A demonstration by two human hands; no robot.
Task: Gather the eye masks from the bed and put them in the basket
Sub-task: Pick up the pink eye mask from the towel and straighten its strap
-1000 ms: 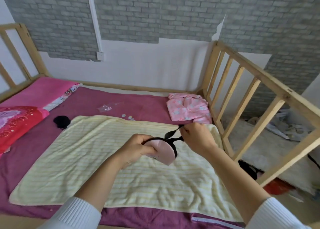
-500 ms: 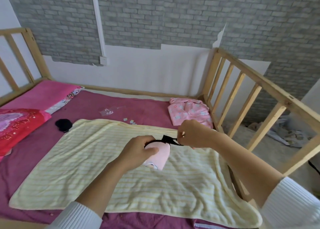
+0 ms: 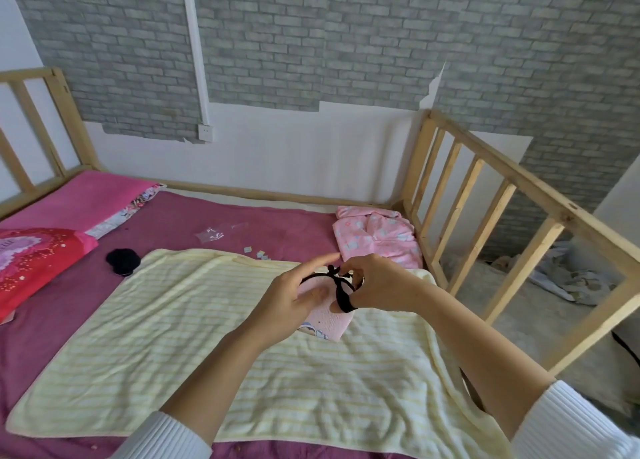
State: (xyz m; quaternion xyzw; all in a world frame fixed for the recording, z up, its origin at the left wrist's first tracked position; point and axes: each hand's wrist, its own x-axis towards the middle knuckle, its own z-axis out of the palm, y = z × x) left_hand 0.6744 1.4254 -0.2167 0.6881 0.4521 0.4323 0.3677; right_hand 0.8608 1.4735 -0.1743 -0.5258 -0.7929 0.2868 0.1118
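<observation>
Both hands meet just right of the frame's centre, held above the yellow striped towel (image 3: 173, 337) that lies spread over the bed (image 3: 277, 226); the left hand (image 3: 287, 306) comes up from the lower middle of the frame, forearm bare and a white ribbed sleeve at the bottom edge, palm turned toward the right, its fingers (image 3: 320, 261) stretched up and partly open while the thumb and palm press against the pink eye mask (image 3: 330, 321); the mask hangs folded between the two hands, its lower corner pointing down toward the towel without clearly touching it; the right hand (image 3: 377, 285) reaches in from the lower right, wrist bent inward, its fingers curled shut around the mask's black strap (image 3: 341, 294), which loops over one fingertip and runs in a thin arc across to the left hand; a small black knot of strap sticks up between the two hands; further left on the purple sheet lies a dark round thing (image 3: 123, 261), too small to tell what it is; a pink garment (image 3: 377, 236) sits crumpled at the far right of the bed beside the wooden rail (image 3: 485, 195); a red pillow (image 3: 31, 264) lies at the left edge of the frame.
</observation>
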